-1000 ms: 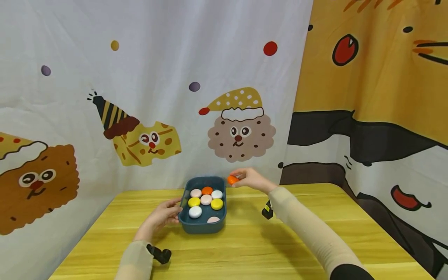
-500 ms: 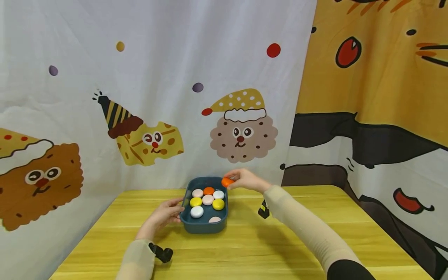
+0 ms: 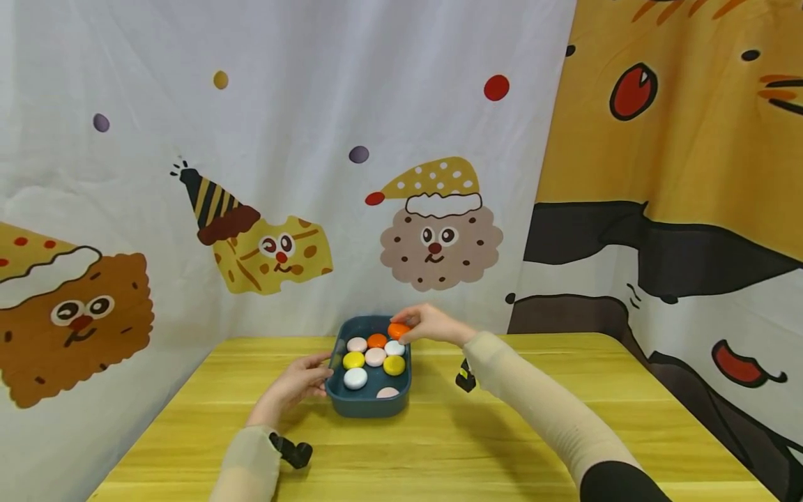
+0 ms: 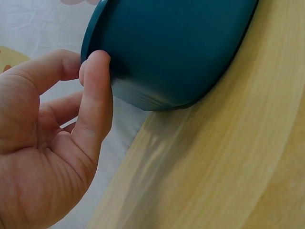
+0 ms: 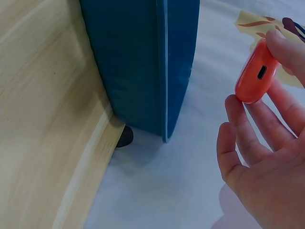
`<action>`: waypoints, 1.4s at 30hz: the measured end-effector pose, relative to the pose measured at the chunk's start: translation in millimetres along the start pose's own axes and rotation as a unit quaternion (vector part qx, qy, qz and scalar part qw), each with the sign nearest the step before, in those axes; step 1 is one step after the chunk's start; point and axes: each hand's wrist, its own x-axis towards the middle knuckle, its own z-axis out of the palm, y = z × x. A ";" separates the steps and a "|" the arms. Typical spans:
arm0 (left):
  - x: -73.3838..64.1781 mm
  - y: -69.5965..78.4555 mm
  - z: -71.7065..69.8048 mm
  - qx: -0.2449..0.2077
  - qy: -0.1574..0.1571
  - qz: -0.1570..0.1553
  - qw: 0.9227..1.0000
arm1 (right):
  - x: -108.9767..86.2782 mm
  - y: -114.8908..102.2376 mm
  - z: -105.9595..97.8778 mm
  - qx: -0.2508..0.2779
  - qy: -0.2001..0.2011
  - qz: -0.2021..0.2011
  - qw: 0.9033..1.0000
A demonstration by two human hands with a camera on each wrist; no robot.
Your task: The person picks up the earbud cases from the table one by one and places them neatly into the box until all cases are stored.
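Note:
A dark blue-green bin (image 3: 369, 407) stands on the table with glossy round pieces inside. Its left rim is pinched between the thumb and fingers of my left hand (image 3: 300, 385); the left wrist view shows the thumb (image 4: 95, 90) against the wall. My right hand (image 3: 433, 325) holds an orange rounded piece (image 3: 398, 331) over the bin's far right corner. In the right wrist view this orange piece (image 5: 256, 74) has a small dark slot in its edge and sits between thumb and fingertips. Below it lie a white piece (image 3: 394, 348) and another orange piece (image 3: 377, 341).
The bin also has yellow pieces (image 3: 394, 365), pale pink pieces (image 3: 376, 357) and a nearer white piece (image 3: 355, 378). A printed curtain (image 3: 301, 84) hangs right behind the wooden table (image 3: 452, 446). Black devices (image 3: 296, 453) are strapped to both wrists.
My right hand has moved left with the orange piece, from beside the bin to over its far right corner. My left hand keeps its hold on the rim.

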 end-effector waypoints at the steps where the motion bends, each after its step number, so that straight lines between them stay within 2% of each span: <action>1: -0.2 0.0 0.0 0.000 0.001 -0.001 1.000 | 1.1 -0.9 0.9 -0.002 -0.003 -0.003 1.000; 8: 0.5 -1.1 0.0 0.000 -0.001 0.002 1.000 | 9.1 -3.8 6.0 -0.027 -0.024 0.000 0.999; 16: 0.5 -1.5 0.1 -0.003 0.000 0.003 1.000 | 13.5 -4.4 14.3 -0.054 -0.041 -0.024 0.997; 24: 1.3 0.0 0.1 -0.002 -0.005 0.003 1.000 | 16.5 -4.5 25.3 -0.069 -0.063 -0.028 0.995; 36: 1.4 -0.2 0.6 -0.001 -0.006 0.001 1.000 | 17.5 -6.4 40.1 -0.104 -0.066 -0.012 0.992; 42: 2.1 -2.5 -0.1 -0.005 -0.006 0.010 1.000 | 21.0 -5.8 43.3 -0.106 -0.067 -0.026 0.992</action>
